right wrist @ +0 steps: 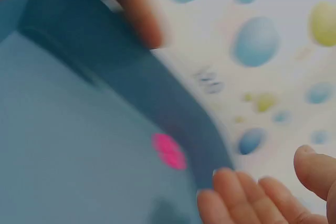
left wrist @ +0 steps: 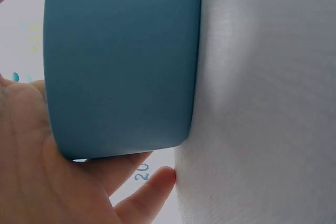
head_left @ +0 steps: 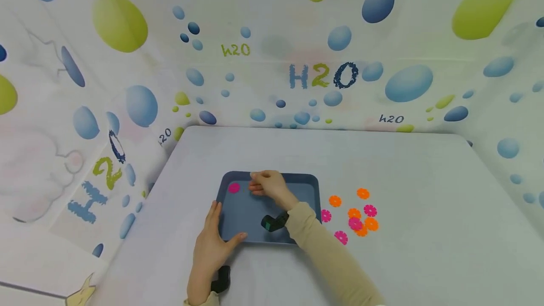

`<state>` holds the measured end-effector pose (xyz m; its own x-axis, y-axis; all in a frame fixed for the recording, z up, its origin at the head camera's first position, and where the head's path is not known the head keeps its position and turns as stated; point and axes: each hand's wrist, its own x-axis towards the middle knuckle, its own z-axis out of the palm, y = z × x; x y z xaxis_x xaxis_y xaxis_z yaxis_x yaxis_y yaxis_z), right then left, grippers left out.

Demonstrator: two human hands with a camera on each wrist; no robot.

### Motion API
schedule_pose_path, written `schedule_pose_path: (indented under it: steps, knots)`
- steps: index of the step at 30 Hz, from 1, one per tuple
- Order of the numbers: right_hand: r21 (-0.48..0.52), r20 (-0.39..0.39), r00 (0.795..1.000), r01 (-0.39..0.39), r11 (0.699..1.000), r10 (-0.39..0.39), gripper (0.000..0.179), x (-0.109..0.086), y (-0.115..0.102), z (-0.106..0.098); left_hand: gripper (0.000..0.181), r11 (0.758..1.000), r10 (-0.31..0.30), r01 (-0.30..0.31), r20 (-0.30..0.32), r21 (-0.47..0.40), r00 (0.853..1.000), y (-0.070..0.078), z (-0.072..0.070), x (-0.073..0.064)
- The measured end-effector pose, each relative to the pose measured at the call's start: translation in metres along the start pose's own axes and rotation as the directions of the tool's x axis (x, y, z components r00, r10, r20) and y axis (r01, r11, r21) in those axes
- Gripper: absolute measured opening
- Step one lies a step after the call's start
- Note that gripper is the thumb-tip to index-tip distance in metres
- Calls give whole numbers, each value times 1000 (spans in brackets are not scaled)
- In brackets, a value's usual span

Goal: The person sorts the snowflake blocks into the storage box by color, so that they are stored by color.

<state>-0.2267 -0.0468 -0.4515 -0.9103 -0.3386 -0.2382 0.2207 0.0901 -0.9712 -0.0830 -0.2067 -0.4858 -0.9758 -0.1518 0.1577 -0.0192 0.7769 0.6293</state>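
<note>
A grey-blue tray [head_left: 255, 216] lies on the table with one pink disc [head_left: 234, 188] inside near its far left corner. My left hand [head_left: 210, 244] holds the near left corner, thumb along the front rim and fingers along the left side. The tray's outer wall [left wrist: 121, 66] fills much of the left wrist view. Over the far part of the tray is my right hand [head_left: 269, 185]. Its fingers [right wrist: 236, 198] are extended, with the thumb apart from them and nothing between, right of the pink disc in the right wrist view.
Right of the tray lie several orange flower-shaped discs [head_left: 363, 193] and pink ones [head_left: 370, 210], some overlapping. The white table [head_left: 425, 249] backs onto a wall covering [head_left: 272, 22] printed with blue and green drops.
</note>
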Motion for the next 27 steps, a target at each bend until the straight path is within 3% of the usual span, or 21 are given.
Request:
schedule_pose_path:
  steps: [6,11,14,18,22,24,27]
  knots:
    - [-20,-95,982,163,986,-164,38,-26,-14,-53,102,1000,-16,16,18,7,1000,-1,-2,0]
    - [-48,-242,941,233,971,-238,36,-46,-11,-97,102,1000,-16,15,26,10,1000,-1,-1,0]
    - [-92,-332,911,228,969,-245,36,-62,-2,-123,102,1000,-14,14,37,8,999,-1,1,1]
    - [-247,-463,852,142,959,-245,33,-85,16,-156,102,1000,-16,15,48,14,999,0,0,1]
    - [-418,-547,804,-19,908,-235,34,-107,36,-183,102,999,-25,24,42,24,999,2,-2,1]
    - [-474,-554,803,-88,876,-219,38,-116,45,-194,102,999,-30,29,46,22,998,2,-3,1]
    - [-536,-530,829,-164,828,-179,46,-129,56,-204,102,999,-40,39,61,19,997,2,-4,1]
